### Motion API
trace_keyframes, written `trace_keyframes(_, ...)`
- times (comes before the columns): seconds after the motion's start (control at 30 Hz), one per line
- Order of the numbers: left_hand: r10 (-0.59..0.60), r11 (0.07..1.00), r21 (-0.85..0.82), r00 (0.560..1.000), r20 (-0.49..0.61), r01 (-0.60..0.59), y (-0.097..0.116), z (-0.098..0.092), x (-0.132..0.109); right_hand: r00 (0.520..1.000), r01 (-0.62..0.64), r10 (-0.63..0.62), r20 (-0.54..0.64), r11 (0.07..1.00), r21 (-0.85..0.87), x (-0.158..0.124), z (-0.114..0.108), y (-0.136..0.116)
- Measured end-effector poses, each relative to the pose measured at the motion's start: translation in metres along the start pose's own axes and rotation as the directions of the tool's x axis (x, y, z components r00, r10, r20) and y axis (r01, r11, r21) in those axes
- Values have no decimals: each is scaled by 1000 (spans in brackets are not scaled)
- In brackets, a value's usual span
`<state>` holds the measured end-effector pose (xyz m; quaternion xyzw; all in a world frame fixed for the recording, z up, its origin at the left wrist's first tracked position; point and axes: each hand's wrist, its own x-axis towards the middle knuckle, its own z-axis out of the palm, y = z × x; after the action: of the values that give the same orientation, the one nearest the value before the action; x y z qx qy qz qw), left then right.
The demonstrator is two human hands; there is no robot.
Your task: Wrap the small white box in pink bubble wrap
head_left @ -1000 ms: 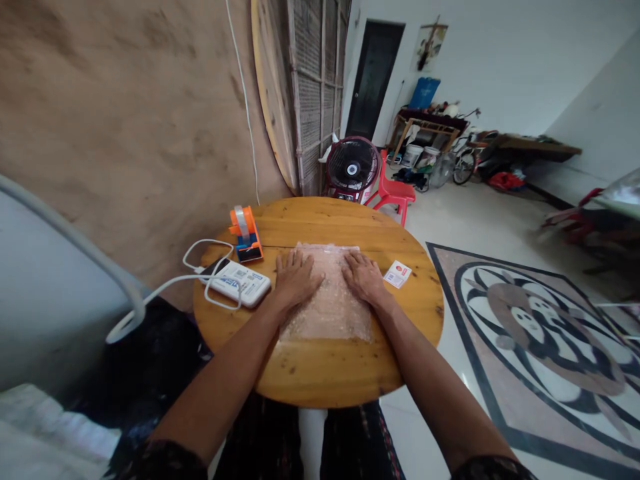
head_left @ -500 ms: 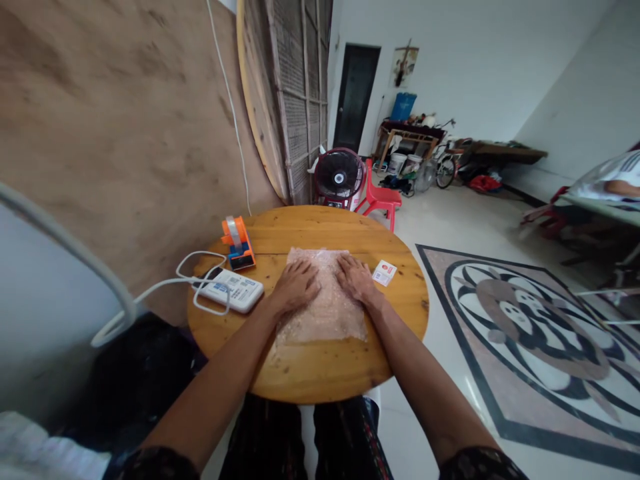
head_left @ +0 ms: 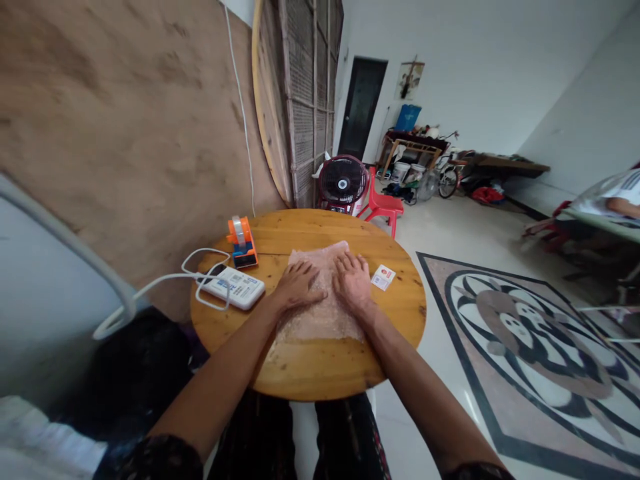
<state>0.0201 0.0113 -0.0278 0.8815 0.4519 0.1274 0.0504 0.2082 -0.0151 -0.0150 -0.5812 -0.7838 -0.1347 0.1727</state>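
A sheet of pinkish bubble wrap point(head_left: 320, 320) lies flat on the round wooden table point(head_left: 310, 367). My left hand point(head_left: 299, 285) rests palm down on its left half with the fingers stretched out. My right hand point(head_left: 353, 283) lies flat on its right half, fingers also spread, close beside the left hand. Neither hand holds anything.
An orange tape dispenser point(head_left: 241, 241) stands at the table's left rear. A white power bank point(head_left: 234, 288) with a looped white cable point(head_left: 200, 263) lies in front of it. A small card point(head_left: 383, 277) lies right of the wrap. A fan point(head_left: 343, 183) and red chair point(head_left: 383, 203) stand behind the table.
Both hands have slid closer together on the bubble wrap. The camera view has shifted slightly.
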Motion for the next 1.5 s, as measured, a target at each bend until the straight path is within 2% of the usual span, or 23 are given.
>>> trace_keyframes(0.07, -4, 1000, 5, 1000, 2, 4, 1, 0, 1, 999, 34, -34, 0, 999, -23, -1, 0, -7)
trace_keyframes(0.13, -22, 1000, 13, 1000, 11, 22, 1, -1, 1, 999, 19, -17, 38, 999, -48, -3, 2, -9)
trace_keyframes(0.27, -33, 999, 15, 999, 37, 33, 3, -2, 2, 991, -83, 88, 101, 995, -48, -8, 4, 4)
trace_keyframes(0.37, -35, 999, 18, 998, 49, 34, 3, -2, 2, 991, -103, 107, 84, 994, -41, -8, 3, 12)
trace_keyframes(0.47, -19, 999, 27, 999, 43, 17, 3, -3, 2, 998, -35, 37, 42, 998, -49, -4, 1, 9)
trace_keyframes(0.6, -10, 999, 32, 999, 43, 8, 3, -3, 3, 994, 69, -65, 84, 997, -44, 2, 4, 2)
trace_keyframes(0.73, -25, 999, 48, 998, 63, 22, 1, -2, 5, 985, 13, -8, 175, 1000, -27, 5, 5, 4)
trace_keyframes(0.97, -10, 1000, 22, 999, 41, 9, -4, -3, 8, 981, -87, 80, 174, 996, 32, 8, 1, 2)
trace_keyframes(1.13, 29, 1000, 2, 999, -34, -29, -2, -2, 7, 966, 43, -27, 258, 997, -59, 20, -4, -3)
trace_keyframes(1.23, -15, 1000, 15, 999, -32, 15, -2, -2, 6, 957, 48, -22, 289, 995, -84, 32, -2, -1)
trace_keyframes(1.5, -91, 994, 54, 996, -14, 91, -6, -1, 8, 990, -27, 39, 134, 995, -94, 32, 22, 9)
